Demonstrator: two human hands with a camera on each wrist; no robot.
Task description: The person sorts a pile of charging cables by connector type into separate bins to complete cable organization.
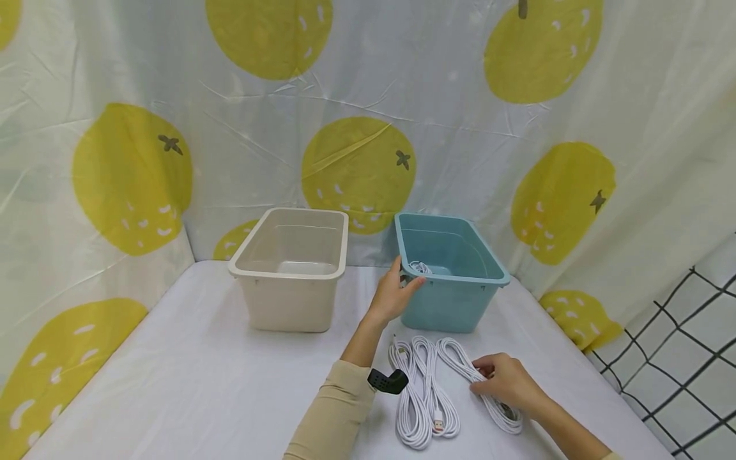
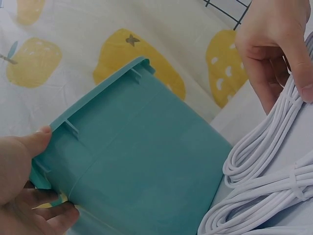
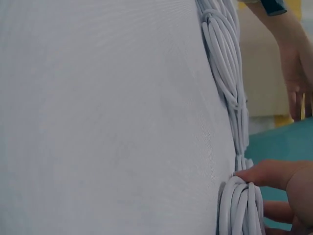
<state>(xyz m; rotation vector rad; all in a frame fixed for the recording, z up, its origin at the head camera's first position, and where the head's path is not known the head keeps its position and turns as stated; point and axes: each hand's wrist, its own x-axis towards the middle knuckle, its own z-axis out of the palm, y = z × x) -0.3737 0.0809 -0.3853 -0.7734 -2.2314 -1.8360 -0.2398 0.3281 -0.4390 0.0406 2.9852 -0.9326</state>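
Observation:
My left hand (image 1: 391,297) holds the near left corner of the teal bin (image 1: 451,306), its thumb at the rim and its fingers round the side. A small white coil (image 1: 420,267) shows inside that bin. On the white table in front lie three bundled white cables. The rightmost cable (image 1: 462,367) is pinched between the thumb and fingers of my right hand (image 1: 506,382). To its left are the middle cable (image 1: 427,370), beside a USB plug (image 1: 438,421), and the left cable (image 1: 413,418). The left wrist view shows a tie around the pinched bundle (image 2: 266,142).
A beige bin (image 1: 290,303) stands left of the teal one, with no contents visible. Behind both hangs a curtain (image 1: 253,153) printed with yellow fruit. A black wire grid (image 1: 678,358) borders the table's right side.

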